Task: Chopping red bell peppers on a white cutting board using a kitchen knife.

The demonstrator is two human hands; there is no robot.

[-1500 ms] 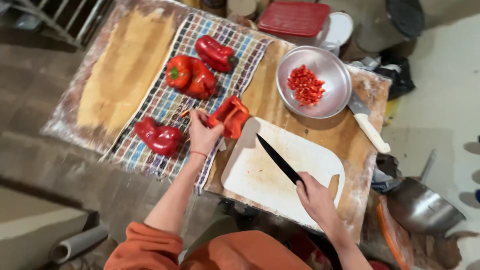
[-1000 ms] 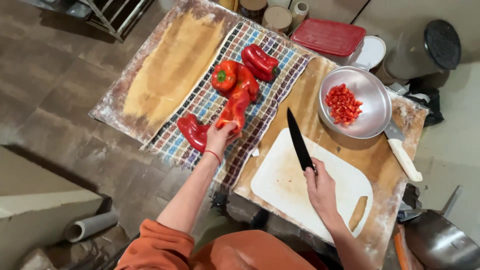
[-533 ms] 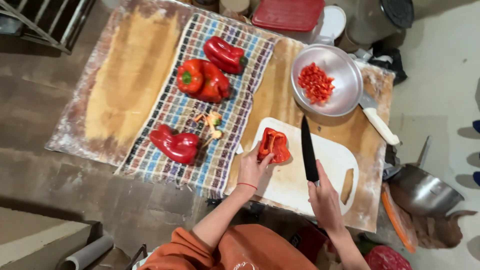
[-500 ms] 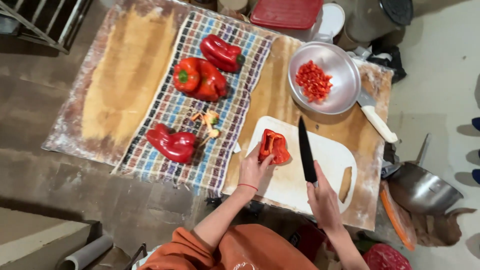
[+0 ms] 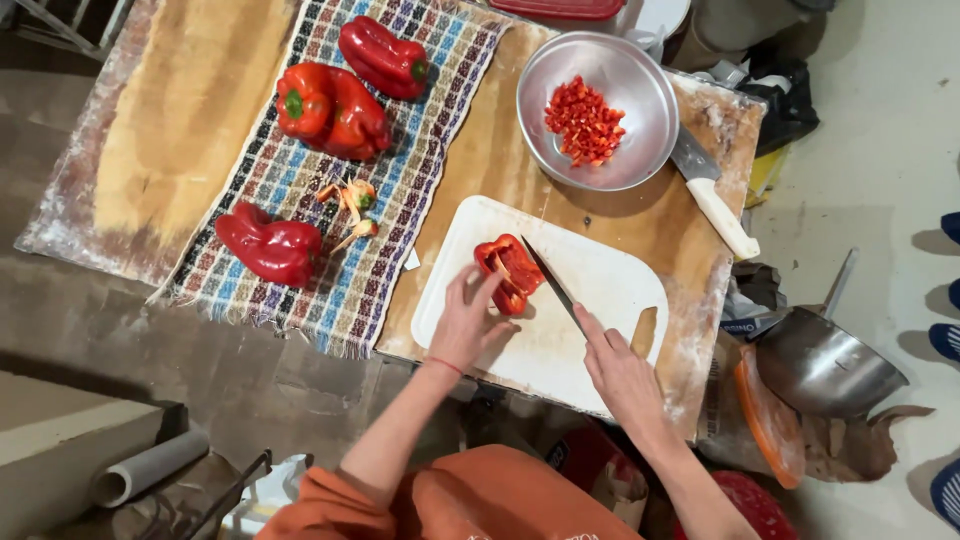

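We see a white cutting board [image 5: 600,300] on the wooden table [image 5: 500,170]. On the board our left hand [image 5: 465,325] steadies a red pepper half [image 5: 508,272], while our right hand [image 5: 620,370] closes its grip on a black knife [image 5: 550,285] whose blade meets that pepper. Beyond the board sits a steel bowl [image 5: 555,150] of diced pepper [image 5: 585,120]. Left of the board, three whole red peppers [image 5: 330,100] lie on a checked cloth [image 5: 400,200].

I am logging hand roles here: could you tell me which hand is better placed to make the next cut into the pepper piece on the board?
The right hand, most likely: it grips the black knife, blade by the pepper piece, which the left hand steadies on the white cutting board.
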